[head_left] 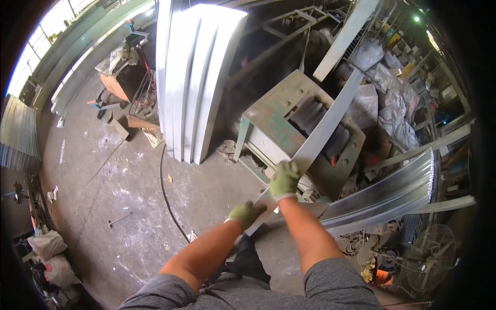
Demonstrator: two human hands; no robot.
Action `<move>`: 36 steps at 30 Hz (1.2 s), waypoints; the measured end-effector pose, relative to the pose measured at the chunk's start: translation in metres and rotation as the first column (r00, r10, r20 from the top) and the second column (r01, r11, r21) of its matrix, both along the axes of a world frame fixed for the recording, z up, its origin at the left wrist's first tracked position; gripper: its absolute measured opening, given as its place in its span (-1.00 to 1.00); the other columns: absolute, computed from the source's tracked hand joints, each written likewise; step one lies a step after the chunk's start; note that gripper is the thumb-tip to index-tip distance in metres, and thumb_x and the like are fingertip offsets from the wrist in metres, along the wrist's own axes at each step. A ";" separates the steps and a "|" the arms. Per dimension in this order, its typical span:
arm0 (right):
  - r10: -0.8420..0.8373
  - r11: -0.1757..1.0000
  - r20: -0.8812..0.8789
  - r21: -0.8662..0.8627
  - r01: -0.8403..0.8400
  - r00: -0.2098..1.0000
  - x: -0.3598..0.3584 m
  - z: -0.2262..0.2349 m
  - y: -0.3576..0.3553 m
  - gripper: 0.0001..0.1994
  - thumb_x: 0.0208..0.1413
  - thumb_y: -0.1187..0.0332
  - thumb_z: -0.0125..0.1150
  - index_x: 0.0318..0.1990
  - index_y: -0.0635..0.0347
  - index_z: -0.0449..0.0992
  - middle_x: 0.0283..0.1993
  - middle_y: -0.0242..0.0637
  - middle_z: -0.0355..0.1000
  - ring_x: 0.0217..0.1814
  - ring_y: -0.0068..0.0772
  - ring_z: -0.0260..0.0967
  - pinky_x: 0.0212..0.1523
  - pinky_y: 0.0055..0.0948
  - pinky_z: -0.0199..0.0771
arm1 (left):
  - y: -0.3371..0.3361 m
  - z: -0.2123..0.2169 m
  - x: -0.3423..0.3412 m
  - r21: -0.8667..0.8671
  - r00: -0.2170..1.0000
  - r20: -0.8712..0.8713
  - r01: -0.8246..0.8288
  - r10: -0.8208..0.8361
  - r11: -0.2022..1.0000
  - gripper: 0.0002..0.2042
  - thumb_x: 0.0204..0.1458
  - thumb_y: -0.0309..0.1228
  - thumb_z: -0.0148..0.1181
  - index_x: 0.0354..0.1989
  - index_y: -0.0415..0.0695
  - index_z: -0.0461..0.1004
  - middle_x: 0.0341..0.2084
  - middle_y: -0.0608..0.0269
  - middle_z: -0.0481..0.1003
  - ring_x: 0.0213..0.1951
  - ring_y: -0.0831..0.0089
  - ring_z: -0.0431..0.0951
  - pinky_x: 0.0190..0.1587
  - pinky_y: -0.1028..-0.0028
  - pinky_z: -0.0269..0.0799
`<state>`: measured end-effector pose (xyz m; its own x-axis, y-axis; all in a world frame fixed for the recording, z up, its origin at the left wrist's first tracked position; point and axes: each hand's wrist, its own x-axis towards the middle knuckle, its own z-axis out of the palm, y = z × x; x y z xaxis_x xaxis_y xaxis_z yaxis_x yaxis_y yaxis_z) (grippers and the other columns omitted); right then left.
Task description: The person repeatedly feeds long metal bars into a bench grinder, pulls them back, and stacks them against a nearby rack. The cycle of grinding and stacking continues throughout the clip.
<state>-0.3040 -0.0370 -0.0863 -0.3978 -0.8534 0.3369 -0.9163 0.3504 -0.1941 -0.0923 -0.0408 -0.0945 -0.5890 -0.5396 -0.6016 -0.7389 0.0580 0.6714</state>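
A long, flat light-grey metal strip (330, 120) slants from near my feet up to the far right, across a worn green and beige machine (276, 101) with dark rollers (310, 114). Both my hands wear green work gloves. My right hand (285, 180) is closed round the strip at the machine's near corner. Lower down, my left hand (247, 213) has its fingers wrapped over the strip close to its near end. Part of the strip is hidden behind the gloves.
Tall ribbed metal sheets (199, 77) stand left of the machine. Curved ribbed sheets (382, 194) lie at right, above a round fan (431, 257). A dark cable (166, 194) crosses the concrete floor (113, 191). Silvery sacks (395, 101) are piled at far right.
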 end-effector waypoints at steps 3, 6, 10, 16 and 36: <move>0.012 0.999 0.044 0.045 -0.014 0.999 0.042 -0.011 0.024 -0.70 -0.03 0.30 0.37 -0.12 0.15 0.59 0.03 -0.16 0.55 0.29 0.04 0.35 0.35 0.07 0.37 | 0.027 -0.010 0.042 0.013 0.992 0.119 -0.051 0.049 0.999 -0.18 0.23 0.38 0.18 0.22 -0.25 0.59 0.08 -0.33 0.65 0.20 -0.23 0.63 0.24 0.01 0.51; 0.028 0.998 0.122 0.053 -0.034 0.992 0.048 -0.014 0.026 -0.74 -0.05 0.36 0.38 -0.16 0.10 0.56 0.03 -0.19 0.56 0.28 0.03 0.38 0.29 0.05 0.38 | 0.030 -0.009 0.048 -0.006 0.987 0.141 -0.076 0.076 0.997 -0.13 0.21 0.41 0.18 0.24 -0.28 0.58 0.09 -0.34 0.65 0.19 -0.23 0.64 0.24 0.02 0.52; -0.002 0.999 0.038 -0.045 0.004 0.999 -0.016 0.000 -0.008 -0.80 -0.02 0.30 0.41 -0.24 0.07 0.59 -0.06 -0.24 0.57 0.26 -0.05 0.39 0.29 0.02 0.39 | -0.005 0.000 -0.017 -0.096 0.993 0.113 -0.008 0.019 0.995 -0.18 0.26 0.43 0.07 0.22 -0.18 0.58 0.07 -0.31 0.66 0.16 -0.28 0.64 0.22 -0.03 0.50; -0.056 0.996 -0.031 -0.078 0.053 0.998 -0.148 0.032 -0.076 -0.87 0.02 0.35 0.40 -0.30 0.11 0.59 -0.13 -0.15 0.61 0.17 0.02 0.47 0.23 0.01 0.50 | -0.073 0.032 -0.147 -0.261 0.995 -0.060 0.063 -0.081 0.963 -0.15 0.26 0.44 0.08 0.17 -0.25 0.61 0.01 -0.38 0.66 0.13 -0.29 0.65 0.17 -0.04 0.54; 0.127 0.970 0.038 -0.215 -0.116 0.991 -0.115 0.018 -0.037 -0.67 0.32 0.28 0.22 0.15 0.22 0.60 0.32 -0.05 0.52 0.45 0.14 0.38 0.46 0.09 0.34 | 0.026 0.017 0.025 -0.159 0.978 0.167 -0.102 0.128 0.982 -0.31 0.20 0.30 0.31 -0.02 -0.22 0.71 -0.18 -0.24 0.72 -0.07 -0.17 0.75 -0.04 0.03 0.61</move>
